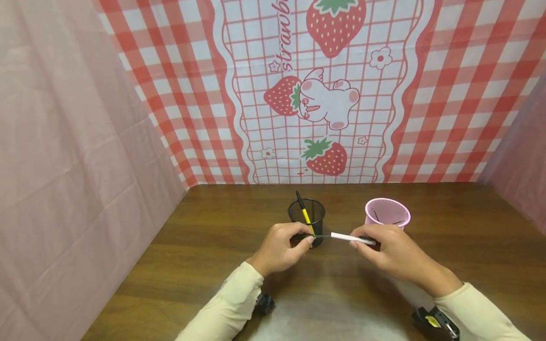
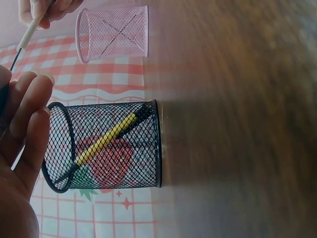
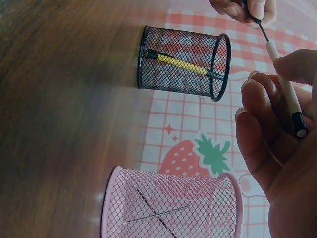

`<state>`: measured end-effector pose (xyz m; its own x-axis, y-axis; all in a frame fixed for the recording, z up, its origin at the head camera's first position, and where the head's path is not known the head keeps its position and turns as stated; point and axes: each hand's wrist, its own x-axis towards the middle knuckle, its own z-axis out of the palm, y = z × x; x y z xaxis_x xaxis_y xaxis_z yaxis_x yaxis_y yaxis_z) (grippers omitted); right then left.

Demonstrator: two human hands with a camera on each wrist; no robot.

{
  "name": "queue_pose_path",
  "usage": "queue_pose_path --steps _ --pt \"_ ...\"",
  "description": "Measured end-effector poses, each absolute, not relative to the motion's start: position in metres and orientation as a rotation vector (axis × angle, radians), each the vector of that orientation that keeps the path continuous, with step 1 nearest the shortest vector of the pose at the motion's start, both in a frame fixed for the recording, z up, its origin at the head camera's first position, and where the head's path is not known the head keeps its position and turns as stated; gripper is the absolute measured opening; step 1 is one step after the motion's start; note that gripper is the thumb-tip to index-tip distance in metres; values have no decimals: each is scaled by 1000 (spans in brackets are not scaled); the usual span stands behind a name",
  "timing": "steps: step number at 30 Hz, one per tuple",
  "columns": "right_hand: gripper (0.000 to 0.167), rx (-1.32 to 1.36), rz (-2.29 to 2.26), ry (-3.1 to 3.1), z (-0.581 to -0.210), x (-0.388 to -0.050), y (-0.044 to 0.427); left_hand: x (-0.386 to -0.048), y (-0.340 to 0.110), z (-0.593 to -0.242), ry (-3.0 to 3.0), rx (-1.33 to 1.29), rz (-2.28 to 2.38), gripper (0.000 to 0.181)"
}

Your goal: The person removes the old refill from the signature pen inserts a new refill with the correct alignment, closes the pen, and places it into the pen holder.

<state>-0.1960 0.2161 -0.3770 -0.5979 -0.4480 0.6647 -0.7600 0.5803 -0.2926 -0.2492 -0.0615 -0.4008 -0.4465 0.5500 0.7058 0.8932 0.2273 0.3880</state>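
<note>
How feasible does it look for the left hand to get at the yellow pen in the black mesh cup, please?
Probably not just now: the left hand pinches a thin dark rod. The yellow pen itself looks free, its end poking above the rim of the black mesh cup.

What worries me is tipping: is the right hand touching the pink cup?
Apart. In the right wrist view, printed cloth shows through the gap between right hand and pink cup.
</note>
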Motion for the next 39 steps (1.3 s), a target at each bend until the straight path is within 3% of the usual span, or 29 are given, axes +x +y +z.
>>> queue_pose_path --steps 18,30,39 --pt "27 914 778 -2286 -379 -195 223 -251 -60 -397 -2106 -1307 -1065 4" --pt "18 911 814 -2334 -379 -196 223 -252 -62 -400 -2096 -1307 -1088 4" --pt "26 909 788 -2328 -382 -199 222 -250 -64 -401 -2106 -1293 -1088 4"
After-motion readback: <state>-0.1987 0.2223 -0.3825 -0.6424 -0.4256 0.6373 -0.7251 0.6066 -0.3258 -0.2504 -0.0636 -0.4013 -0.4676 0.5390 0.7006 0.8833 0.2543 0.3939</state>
